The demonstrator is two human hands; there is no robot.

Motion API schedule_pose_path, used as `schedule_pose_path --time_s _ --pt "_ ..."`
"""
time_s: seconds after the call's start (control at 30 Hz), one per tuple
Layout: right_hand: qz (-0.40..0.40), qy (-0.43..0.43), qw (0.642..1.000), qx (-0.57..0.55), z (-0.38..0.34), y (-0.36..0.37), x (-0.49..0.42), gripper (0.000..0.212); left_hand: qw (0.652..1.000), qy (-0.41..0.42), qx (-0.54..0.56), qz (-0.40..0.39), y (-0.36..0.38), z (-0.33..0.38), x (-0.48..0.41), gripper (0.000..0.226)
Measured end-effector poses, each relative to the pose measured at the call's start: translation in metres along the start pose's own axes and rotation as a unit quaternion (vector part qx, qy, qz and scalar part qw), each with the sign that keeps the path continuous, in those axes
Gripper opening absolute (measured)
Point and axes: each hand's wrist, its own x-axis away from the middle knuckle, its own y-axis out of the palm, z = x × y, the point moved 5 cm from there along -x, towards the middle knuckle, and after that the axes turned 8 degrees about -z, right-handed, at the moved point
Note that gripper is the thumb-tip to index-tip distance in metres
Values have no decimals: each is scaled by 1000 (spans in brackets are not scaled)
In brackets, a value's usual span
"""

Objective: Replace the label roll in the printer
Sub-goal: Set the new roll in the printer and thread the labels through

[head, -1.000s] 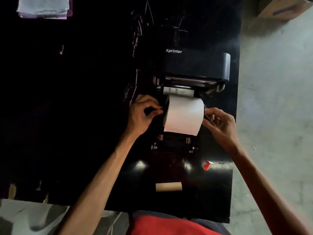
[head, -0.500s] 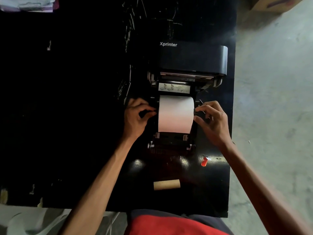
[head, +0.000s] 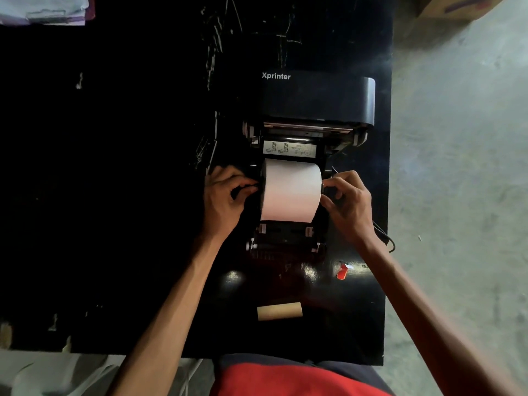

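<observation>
A black Xprinter label printer [head: 317,101] stands open on the black table, its lid tipped back. A full white label roll [head: 290,190] lies across its open bay, level between the side holders. My left hand [head: 225,195] pinches at the roll's left end and my right hand [head: 347,198] pinches at its right end. Whether the fingers grip the roll's core or the printer's holders is hidden in the dark. An empty brown cardboard core [head: 280,311] lies on the table in front of the printer.
The black table [head: 114,195] ends at its right edge [head: 387,281] over a concrete floor. A small red item [head: 342,271] lies right of the printer's front. A black cable [head: 385,238] hangs off the right edge. Papers [head: 43,8] lie far left; a cardboard box [head: 457,5] stands far right.
The roll has gone from tilted and raised to level and lower in the bay. My right hand has closed in onto its right end. My left hand stays at the left end.
</observation>
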Motion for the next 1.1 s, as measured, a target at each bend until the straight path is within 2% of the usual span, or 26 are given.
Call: schedule_pose_path --time_s 0.17,0.43,0.6,0.77,0.9,1.1 --pt "2 -2 1000 4 3 4 3 28 999 25 -35 13 1 -1 2 11" --pt "20 -1 1000 6 5 4 6 28 978 94 -174 68 2 8 16 11" --pt "56 33 997 -29 -1 3 23 32 997 -39 -50 48 10 8 34 30" --pt "107 110 985 -82 -11 21 68 28 982 -153 59 90 15 17 65 27" --pt "47 169 981 -77 -22 46 86 34 974 -213 59 44 27 24 86 34" --pt "-29 207 977 -37 -32 57 90 43 975 -218 -2 -42 32 37 94 38"
